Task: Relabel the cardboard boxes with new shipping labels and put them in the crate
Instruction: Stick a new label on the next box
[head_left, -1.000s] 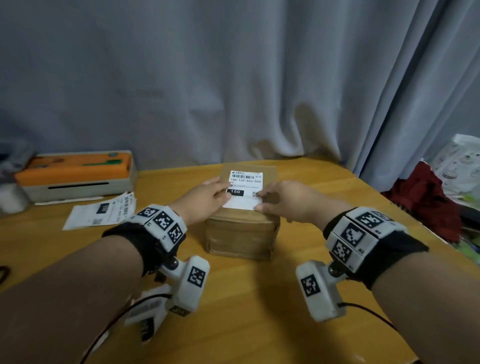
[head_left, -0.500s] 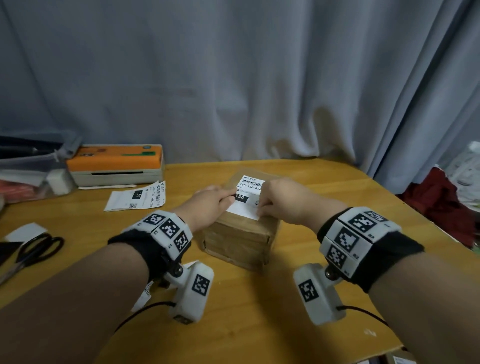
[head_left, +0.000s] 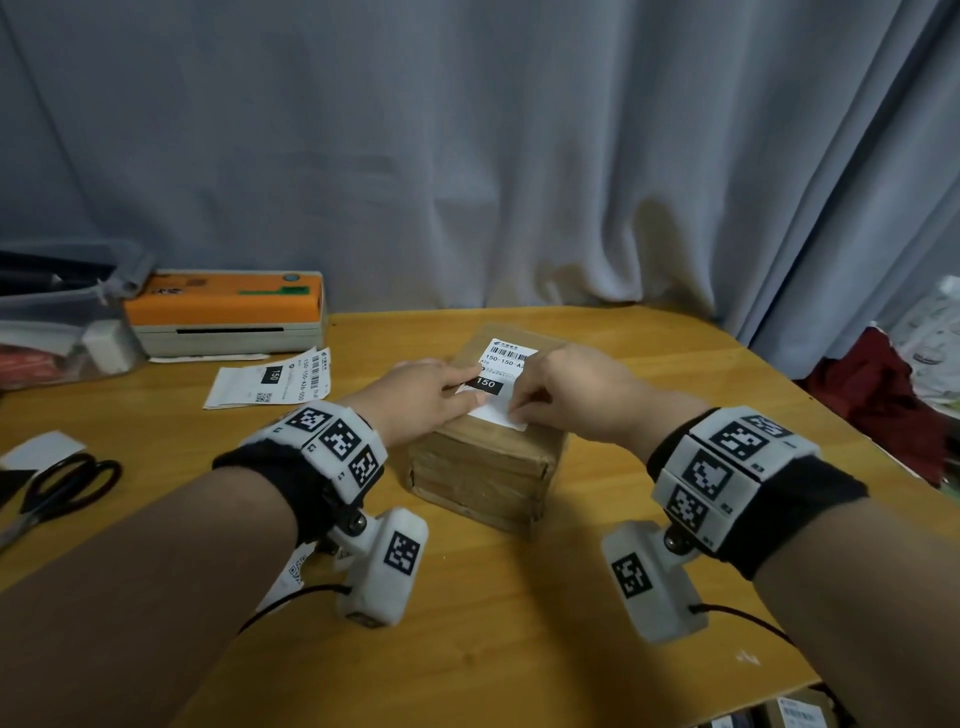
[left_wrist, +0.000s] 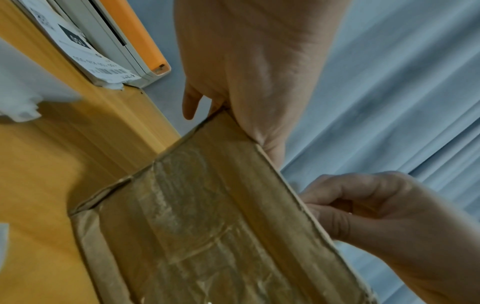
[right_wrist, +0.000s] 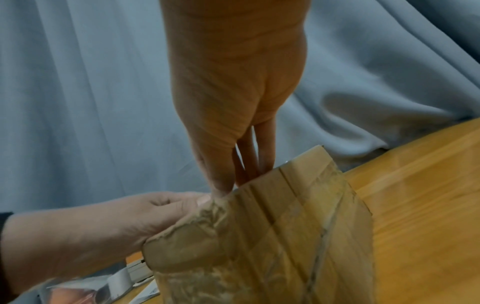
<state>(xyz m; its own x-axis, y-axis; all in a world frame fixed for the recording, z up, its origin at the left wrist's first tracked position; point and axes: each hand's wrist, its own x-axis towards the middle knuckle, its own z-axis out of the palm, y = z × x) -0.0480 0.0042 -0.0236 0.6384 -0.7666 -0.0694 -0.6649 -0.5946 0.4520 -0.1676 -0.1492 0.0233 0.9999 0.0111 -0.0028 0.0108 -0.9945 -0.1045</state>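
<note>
Here, a taped box (head_left: 488, 457) sits mid-worktop (head_left: 519, 649). Both hands rest on the label (head_left: 501, 374) on its top: the left hand (head_left: 426, 400) presses with straight fingers, the right hand (head_left: 566, 389) with curled fingers at the label's near edge. A printer (head_left: 228, 312) stands behind, left.

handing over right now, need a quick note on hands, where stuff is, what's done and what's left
Left hand: flat fingers pressing the shipping label onto the cardboard box.
Right hand: pressing the label's near right edge; whether it pinches that edge is unclear.
Box sits mid table; spare labels lie by the orange printer, scissors far left.
Done: label laid on the box top.
Left: smooth it down, put the box in the crate, which isn't clearly in view.
</note>
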